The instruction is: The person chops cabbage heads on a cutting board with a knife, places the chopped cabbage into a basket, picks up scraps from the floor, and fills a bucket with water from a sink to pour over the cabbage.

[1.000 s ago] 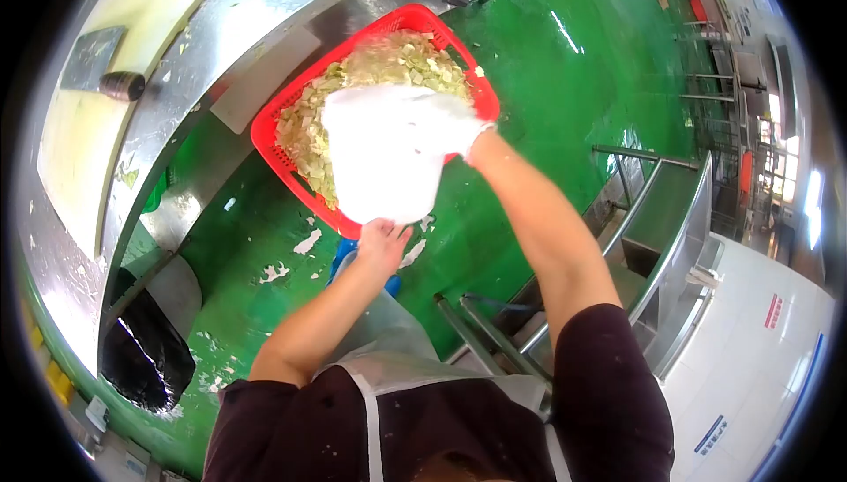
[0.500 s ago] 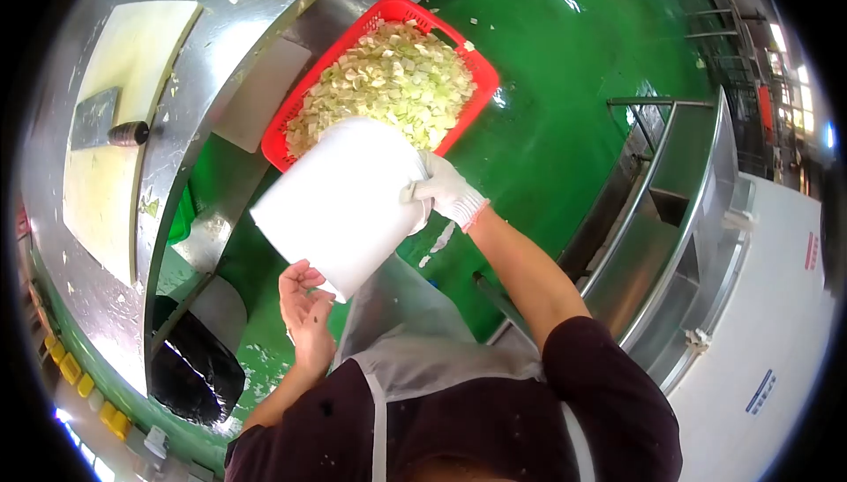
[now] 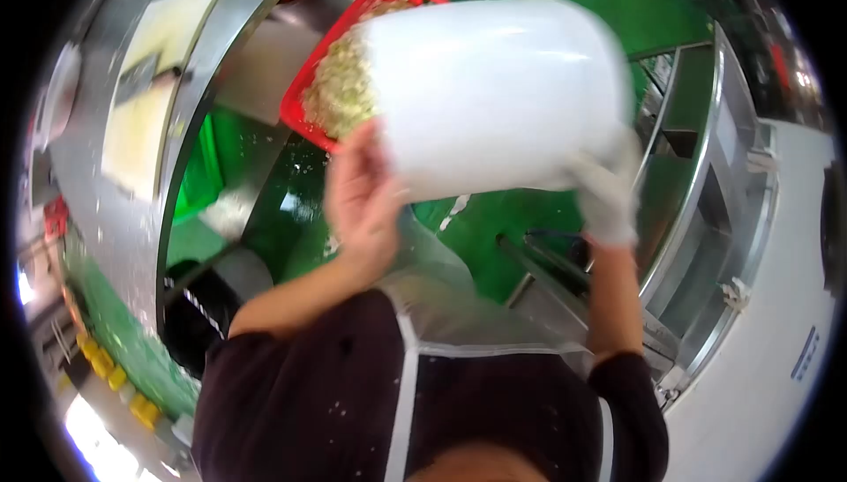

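Note:
A large white plastic bucket (image 3: 494, 94) is held on its side in front of me, blurred by motion. My right hand (image 3: 609, 186), in a white glove, grips its rounded right end from below. My bare left hand (image 3: 363, 204) is at the lower corner of its left edge, with the fingers curled against the edge. The inside of the bucket is hidden. Behind it, a red plastic basket (image 3: 304, 85) holds a heap of chopped pale green vegetable (image 3: 342, 81), partly covered by the bucket.
To the left, a steel table (image 3: 97, 164) carries a cutting board (image 3: 141, 142) with a cleaver (image 3: 139, 78) on it. A green crate (image 3: 201, 173) and a black bag (image 3: 198, 314) are under the table. At right is a steel frame (image 3: 706, 191) beside a white surface (image 3: 785, 306).
The bucket has risen and swung right, turning more sideways, and covers more of the basket. My left hand has moved up and right with its edge; my right hand has moved right.

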Demonstrator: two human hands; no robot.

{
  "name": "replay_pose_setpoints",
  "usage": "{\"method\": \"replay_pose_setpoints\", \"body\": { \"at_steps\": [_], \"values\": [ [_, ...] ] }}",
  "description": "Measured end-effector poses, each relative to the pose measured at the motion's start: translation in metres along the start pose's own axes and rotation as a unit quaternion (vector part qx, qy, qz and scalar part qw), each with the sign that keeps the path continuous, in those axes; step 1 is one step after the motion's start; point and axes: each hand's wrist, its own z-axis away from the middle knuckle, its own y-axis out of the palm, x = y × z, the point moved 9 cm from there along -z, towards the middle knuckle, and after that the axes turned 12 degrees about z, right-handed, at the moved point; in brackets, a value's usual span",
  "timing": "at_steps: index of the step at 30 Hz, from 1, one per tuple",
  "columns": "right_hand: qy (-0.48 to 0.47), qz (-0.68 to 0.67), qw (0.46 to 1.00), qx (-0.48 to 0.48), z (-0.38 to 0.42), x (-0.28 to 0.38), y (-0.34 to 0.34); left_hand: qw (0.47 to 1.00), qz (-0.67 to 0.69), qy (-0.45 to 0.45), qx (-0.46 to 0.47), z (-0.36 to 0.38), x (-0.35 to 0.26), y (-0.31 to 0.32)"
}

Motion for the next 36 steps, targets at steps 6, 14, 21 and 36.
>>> {"method": "replay_pose_setpoints", "body": {
  "at_steps": [6, 14, 21, 36],
  "values": [
    [-0.059, 0.18, 0.887, -0.421, 0.287, 0.067, -0.187, 0.919, -0.069, 0.101, 0.375, 0.142, 0.069, 0.189],
    [0.031, 0.031, 0.763, -0.644, 0.646, -0.058, -0.29, 0.714, -0.021, -0.058, 0.698, 0.496, 0.174, 0.356],
    [0.294, -0.433, 0.666, -0.532, 0.796, -0.326, -0.226, 0.468, -0.292, -0.2, 0.81, 0.684, 0.273, 0.32],
    [0.43, 0.283, 0.781, -0.353, 0.759, -0.183, -0.314, 0.562, -0.266, -0.282, 0.73, 0.694, 0.326, 0.285]
  ]
}}
